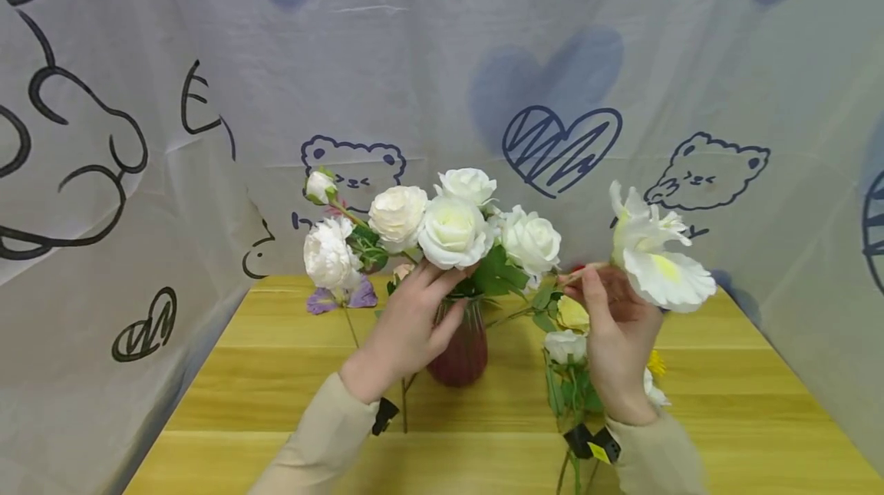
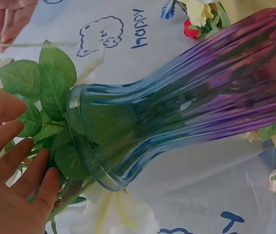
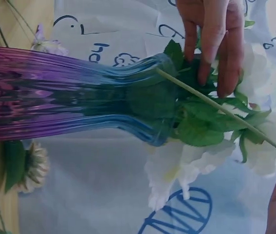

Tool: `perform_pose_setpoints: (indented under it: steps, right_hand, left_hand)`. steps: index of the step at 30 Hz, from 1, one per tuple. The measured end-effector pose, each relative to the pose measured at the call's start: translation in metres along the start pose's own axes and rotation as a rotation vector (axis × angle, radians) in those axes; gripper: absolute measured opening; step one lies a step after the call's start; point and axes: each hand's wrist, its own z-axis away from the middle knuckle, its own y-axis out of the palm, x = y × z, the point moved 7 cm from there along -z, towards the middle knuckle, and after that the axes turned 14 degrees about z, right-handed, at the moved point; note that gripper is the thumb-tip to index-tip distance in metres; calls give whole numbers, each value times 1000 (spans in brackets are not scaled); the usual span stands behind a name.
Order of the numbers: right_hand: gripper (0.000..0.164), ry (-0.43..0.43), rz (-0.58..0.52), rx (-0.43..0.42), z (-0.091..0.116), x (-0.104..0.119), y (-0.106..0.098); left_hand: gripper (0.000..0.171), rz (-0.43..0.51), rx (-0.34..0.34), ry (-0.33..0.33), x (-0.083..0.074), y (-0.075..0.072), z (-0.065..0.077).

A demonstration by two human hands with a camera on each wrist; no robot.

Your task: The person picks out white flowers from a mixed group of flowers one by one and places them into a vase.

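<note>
A ribbed glass vase (image 2: 186, 97), blue at its mouth and shading to purple-red at its base, stands upright on the table. White roses (image 1: 456, 232) and green leaves (image 2: 58, 90) rise from its mouth. My left hand (image 1: 413, 318) touches the leaves just above the rim, its fingers extended and loosely spread below the blooms. On the right, my right hand (image 1: 618, 338) pinches the stem of a white iris (image 1: 659, 261) with a yellow centre. That bare stem (image 3: 220, 109) points toward the vase mouth, apart from the bouquet in the head view or crossing before it in the right wrist view.
A purple flower (image 1: 343, 297) lies left of the vase. To its right, white and yellow flowers (image 1: 573, 314) with leafy stems lie on the wooden table (image 1: 732, 403). A printed cloth (image 1: 421, 96) hangs behind and at both sides.
</note>
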Motion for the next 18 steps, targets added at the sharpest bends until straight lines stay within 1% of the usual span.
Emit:
perform_pose_setpoints:
  steps: [4, 8, 12, 18]
  right_hand:
    - [12, -66, -34, -40, -5, 7, 6]
    - [12, -99, -24, -72, -7, 9, 11]
    - [12, -106, -6, -74, -8, 9, 17]
    - [16, -136, 23, -57, -5, 15, 26]
  left_hand:
    - [38, 9, -3, -13, 4, -1, -1]
    - [42, 24, 10, -55, 10, -1, -2]
    - [47, 57, 16, -96, 16, -1, -1]
    - [50, 87, 15, -117, 19, -1, 0]
